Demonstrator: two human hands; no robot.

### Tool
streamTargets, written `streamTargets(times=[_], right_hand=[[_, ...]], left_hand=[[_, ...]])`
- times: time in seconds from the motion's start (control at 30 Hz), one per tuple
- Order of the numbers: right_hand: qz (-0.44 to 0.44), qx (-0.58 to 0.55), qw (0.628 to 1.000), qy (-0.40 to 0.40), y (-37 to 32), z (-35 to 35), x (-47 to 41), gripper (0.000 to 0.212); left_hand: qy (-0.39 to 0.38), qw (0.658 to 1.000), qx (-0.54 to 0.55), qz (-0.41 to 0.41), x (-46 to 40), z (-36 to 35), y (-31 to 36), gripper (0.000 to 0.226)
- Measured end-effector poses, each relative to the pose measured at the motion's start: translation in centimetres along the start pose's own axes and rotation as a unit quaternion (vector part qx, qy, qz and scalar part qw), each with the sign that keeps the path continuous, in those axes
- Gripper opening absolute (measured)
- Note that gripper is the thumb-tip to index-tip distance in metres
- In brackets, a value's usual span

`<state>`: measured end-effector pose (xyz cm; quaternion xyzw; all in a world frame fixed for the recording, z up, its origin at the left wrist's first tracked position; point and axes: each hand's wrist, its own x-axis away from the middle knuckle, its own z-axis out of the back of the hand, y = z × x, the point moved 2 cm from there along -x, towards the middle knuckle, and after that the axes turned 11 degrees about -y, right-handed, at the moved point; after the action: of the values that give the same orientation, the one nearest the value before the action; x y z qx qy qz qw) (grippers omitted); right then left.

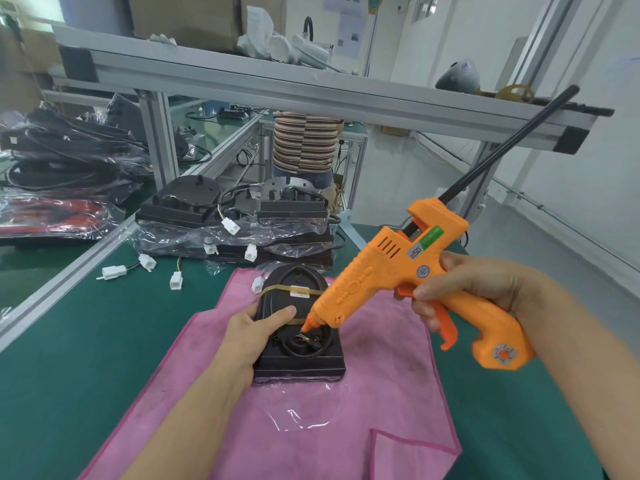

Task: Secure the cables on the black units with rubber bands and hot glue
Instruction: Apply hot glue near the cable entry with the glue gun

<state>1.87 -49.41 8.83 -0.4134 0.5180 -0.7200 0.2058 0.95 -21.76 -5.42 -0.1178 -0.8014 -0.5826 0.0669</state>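
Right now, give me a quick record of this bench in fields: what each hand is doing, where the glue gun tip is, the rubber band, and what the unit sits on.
left hand: holds the black unit steady
right hand: grips the orange glue gun
nozzle: at the wires in the unit's recess
rubber band: stretched across the unit
surface: pink cloth on green table
behind: more units in plastic

Bright, even overhead light; soft shadows; sharp centre; wide-angle bending at edges; mild background softness.
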Motion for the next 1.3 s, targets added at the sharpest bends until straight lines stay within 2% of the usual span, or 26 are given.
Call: streamTargets(times=[0.17,0.43,0.7,1.13,1.3], right_hand=[[0.003,0.004,1.000,0.002,-0.11,-0.17,-0.09,0.022],[-0.004,0.000,1.000,-0.012,0.11,-0.07,-0.18,0.038],[0.000,0.002,1.000,-0.012,0.01,-0.12,-0.08,0.020],[-0.004,0.002,0.999,-0.036,0.22,0.01,0.62,0.028],[0.007,0.003,1.000,-0.030,0.60,0.12,0.03,0.039]], left_hand=[[-0.001,1.000,-0.002,-0.002,0.06,-0.01,0.08,0.025],[0.004,1.000,-0.005,0.001,-0.02,0.02,0.07,0.026],[0.003,1.000,-0.002,0.009,-0.06,0.08,0.03,0.033],[0.002,1.000,-0.009,0.006,0.15,-0.06,0.20,0.031],[0.004,1.000,-0.006,0.005,0.02,-0.03,0.15,0.032]])
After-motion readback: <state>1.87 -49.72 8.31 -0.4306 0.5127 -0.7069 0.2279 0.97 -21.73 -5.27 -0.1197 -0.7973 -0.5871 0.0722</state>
